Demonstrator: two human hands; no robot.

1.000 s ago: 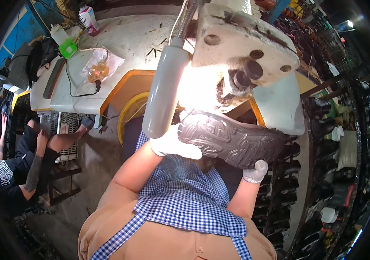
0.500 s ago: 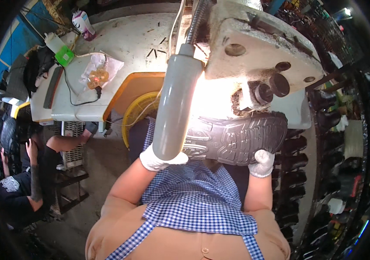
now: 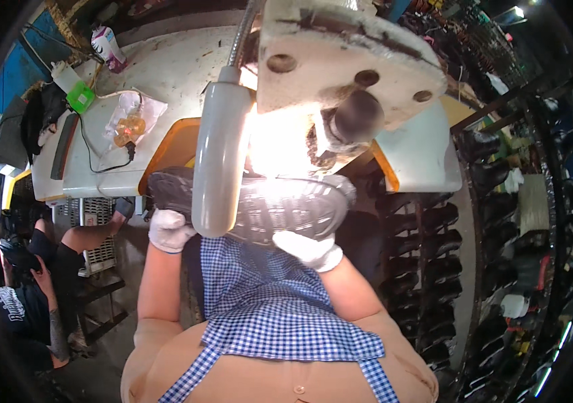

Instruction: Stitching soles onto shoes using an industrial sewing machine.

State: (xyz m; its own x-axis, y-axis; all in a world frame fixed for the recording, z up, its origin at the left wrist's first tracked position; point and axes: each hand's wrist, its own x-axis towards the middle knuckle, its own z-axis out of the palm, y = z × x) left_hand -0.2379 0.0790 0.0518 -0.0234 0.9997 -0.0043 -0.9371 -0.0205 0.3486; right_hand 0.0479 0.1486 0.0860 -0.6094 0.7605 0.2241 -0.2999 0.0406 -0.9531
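Note:
A black shoe (image 3: pixel 280 213) lies sideways beneath the machine head, its ridged surface glaring in the light. My left hand (image 3: pixel 171 230), in a white knit glove, is closed on the shoe's left end. Along the near edge toward the right end, my gloved right hand (image 3: pixel 310 250) grips the shoe, fingers pressed together. A grey cylindrical lamp (image 3: pixel 221 161) on a flexible neck hangs in front of the shoe and hides part of it. Just beyond the shoe stands the dirty white machine (image 3: pixel 327 57) with a dark round knob (image 3: pixel 358 115); bright glare hides where shoe and machine meet.
On the white table (image 3: pixel 172 67) lie a plastic bag with amber pieces (image 3: pixel 130 127), a green-and-white bottle (image 3: pixel 78 94) and a purple-white bottle (image 3: pixel 108 48). Racks of black footwear (image 3: pixel 441 248) stand at right. Another person (image 3: pixel 38 295) sits at left, holding a dark item.
The shoe has been turned and shifted left. My left hand moved left to its end, and my right hand moved left along its near edge. The whole view has also shifted.

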